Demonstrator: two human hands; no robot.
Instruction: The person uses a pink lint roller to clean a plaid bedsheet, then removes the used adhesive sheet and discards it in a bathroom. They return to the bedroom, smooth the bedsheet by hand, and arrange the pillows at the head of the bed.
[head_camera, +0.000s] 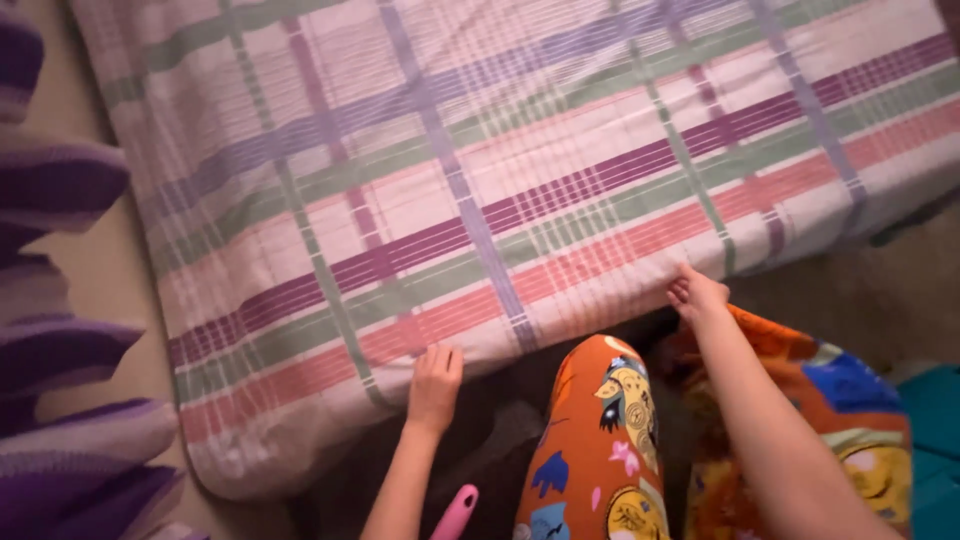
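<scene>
A plaid sheet (500, 170) in pink, purple and green stripes covers a mattress that fills most of the view. My left hand (435, 385) rests at the sheet's near edge, fingers curled against the fabric at the mattress side. My right hand (695, 293) pinches the same edge further right, fingertips closed on the cloth. My legs in orange patterned trousers (600, 450) stand right below the edge, between the two arms.
Purple and white ruffled fabric (60, 330) hangs along the left side. A pink object (456, 515) pokes up at the bottom near my left forearm. A teal item (935, 440) sits at the right, on a beige floor (880, 290).
</scene>
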